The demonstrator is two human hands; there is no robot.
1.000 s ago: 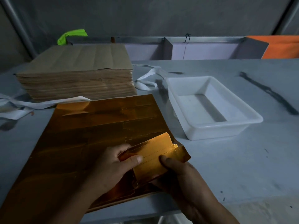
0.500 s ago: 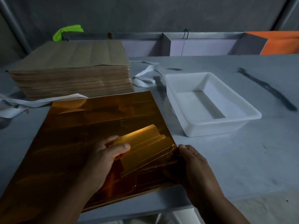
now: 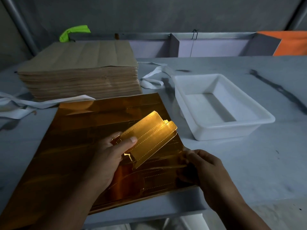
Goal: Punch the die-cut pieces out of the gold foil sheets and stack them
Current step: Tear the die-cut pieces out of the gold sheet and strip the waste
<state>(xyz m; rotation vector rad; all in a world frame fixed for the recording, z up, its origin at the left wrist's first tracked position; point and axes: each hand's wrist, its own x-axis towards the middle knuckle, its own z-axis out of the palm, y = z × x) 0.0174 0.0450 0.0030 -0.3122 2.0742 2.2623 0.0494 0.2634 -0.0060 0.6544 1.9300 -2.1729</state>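
Left hand [image 3: 109,156] grips piece [image 3: 149,140] | right hand [image 3: 207,171] pinches sheet [image 3: 83,146] | grey table [image 3: 249,163] | grey wall [image 3: 149,14]

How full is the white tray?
Empty: the white tray shows bare floor wall to wall. The punched gold piece is gripped in the left hand, above the foil sheet.

No readable text, labels or numbers show anywhere.

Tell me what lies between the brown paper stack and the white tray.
In the head view, a looped white strap and a dark smear on the table lie between the brown paper stack and the white tray.
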